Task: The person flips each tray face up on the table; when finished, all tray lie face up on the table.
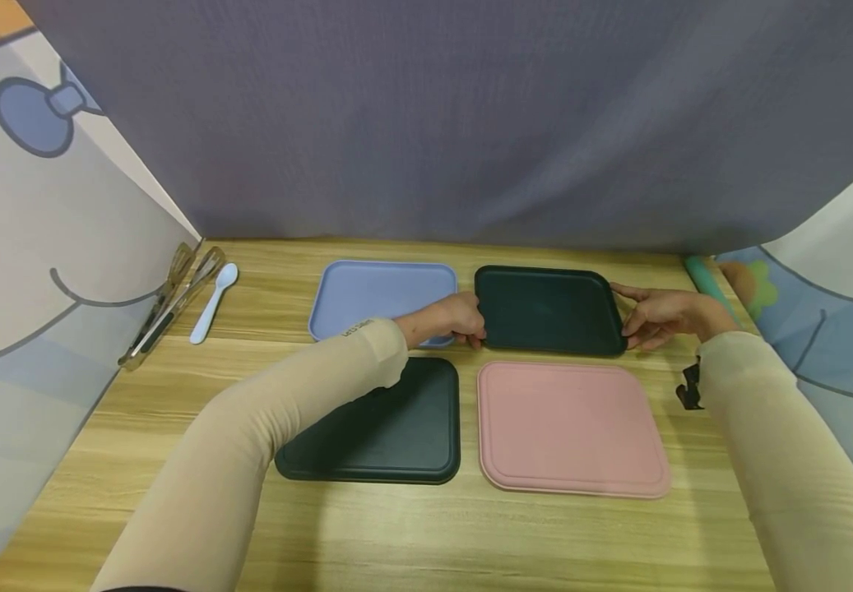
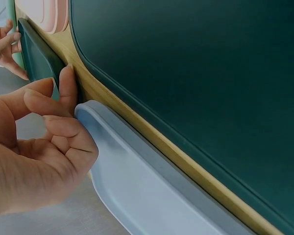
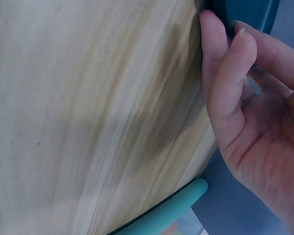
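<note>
A dark green tray (image 1: 548,311) lies at the back right of the table, held at both ends. My left hand (image 1: 463,317) pinches its left rim, with fingertips at the edge in the left wrist view. The other fingers are curled beside the corner of a light blue tray (image 2: 152,191). At the opposite end, my right hand (image 1: 659,316) grips the right rim between thumb and fingers. In the right wrist view only a corner of the dark green tray (image 3: 250,12) shows beyond the fingertips.
In front lie a second dark green tray (image 1: 396,427), partly under my left sleeve, and a pink tray (image 1: 570,427). Metal tongs (image 1: 182,300) and a pale blue spoon (image 1: 213,304) lie far left. A teal cylinder (image 1: 709,284) lies along the right edge; a grey curtain (image 1: 433,123) hangs behind.
</note>
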`<state>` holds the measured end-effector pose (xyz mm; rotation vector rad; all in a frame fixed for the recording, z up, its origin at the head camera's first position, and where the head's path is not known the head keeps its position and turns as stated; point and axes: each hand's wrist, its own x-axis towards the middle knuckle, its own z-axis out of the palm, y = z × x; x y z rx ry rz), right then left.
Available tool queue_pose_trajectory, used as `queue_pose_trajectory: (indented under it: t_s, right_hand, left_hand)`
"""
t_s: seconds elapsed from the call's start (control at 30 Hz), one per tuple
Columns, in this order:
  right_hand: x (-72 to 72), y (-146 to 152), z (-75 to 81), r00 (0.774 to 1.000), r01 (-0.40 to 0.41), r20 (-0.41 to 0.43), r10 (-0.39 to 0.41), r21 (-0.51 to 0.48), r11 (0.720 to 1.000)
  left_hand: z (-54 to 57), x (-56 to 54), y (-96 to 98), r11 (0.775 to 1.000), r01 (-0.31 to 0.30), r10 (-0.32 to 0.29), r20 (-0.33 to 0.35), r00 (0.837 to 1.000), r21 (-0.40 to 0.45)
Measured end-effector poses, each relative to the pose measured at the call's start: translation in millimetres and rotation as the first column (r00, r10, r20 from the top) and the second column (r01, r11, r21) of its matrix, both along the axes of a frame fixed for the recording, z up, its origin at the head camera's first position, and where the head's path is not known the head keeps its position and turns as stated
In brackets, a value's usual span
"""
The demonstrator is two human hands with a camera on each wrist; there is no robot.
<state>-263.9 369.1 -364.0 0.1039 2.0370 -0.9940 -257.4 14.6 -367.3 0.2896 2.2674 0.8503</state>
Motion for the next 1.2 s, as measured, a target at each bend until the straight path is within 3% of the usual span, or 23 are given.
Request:
queue_pose_trajectory:
  t_s: [0.27,0.87,1.2]
  right_hand:
    - [-1.1,0.6,-1.9,1.000,0.002,0.001,-0.002,0.000,1.000]
    - [1.3,-1.0,0.7,1.000,-0.009,-0.014,0.009,0.008,1.000]
    - [7.6,7.6,0.7,0.997,-0.024,-0.066,0.026,0.035,0.999]
  left_hand:
    - [-0.2,-0.7,-2.1,0.999,-0.007,0.006,0.032,0.999,0.038]
    - [4.7,2.8,-6.2,1.000,-0.005,0.004,0.023,1.000,0.029]
    - [16.6,-0.4,-18.9,0.996,0.065,-0.069,0.065,0.996,0.060]
